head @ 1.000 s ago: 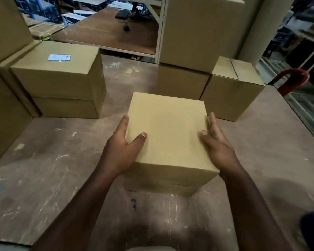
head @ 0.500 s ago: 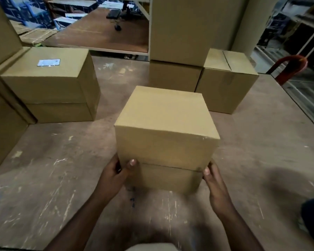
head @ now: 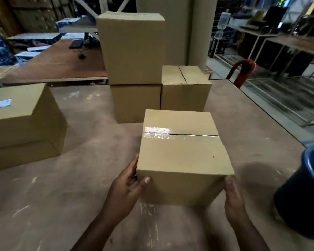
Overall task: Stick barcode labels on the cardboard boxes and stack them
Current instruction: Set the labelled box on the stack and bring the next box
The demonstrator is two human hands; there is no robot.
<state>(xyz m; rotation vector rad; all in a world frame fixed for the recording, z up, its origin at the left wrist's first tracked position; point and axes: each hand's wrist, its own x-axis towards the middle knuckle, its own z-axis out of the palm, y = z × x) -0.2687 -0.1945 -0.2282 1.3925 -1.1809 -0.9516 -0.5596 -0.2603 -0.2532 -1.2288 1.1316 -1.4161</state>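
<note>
A cardboard box (head: 183, 156) sits in front of me on the wooden table (head: 80, 187), its top seam closed with clear tape. My left hand (head: 127, 185) grips its near left corner, thumb on the front face. My right hand (head: 233, 196) holds the near right corner. No label shows on its top. At the left stands a stack of two boxes (head: 25, 124) with a white barcode label (head: 0, 103) on the top one. Behind, two boxes (head: 132, 69) are stacked, and a single box (head: 185, 87) stands beside them.
A dark blue bucket (head: 303, 192) stands at the right, close to my right hand. A red handle (head: 243, 69) rises past the table's far right edge. A second table (head: 58, 64) with a keyboard lies behind. Shelving fills the right background.
The box in my hands has been turned over, so a taped seam now faces up. My hands moved from its sides to its near bottom corners. My view tilted up and right.
</note>
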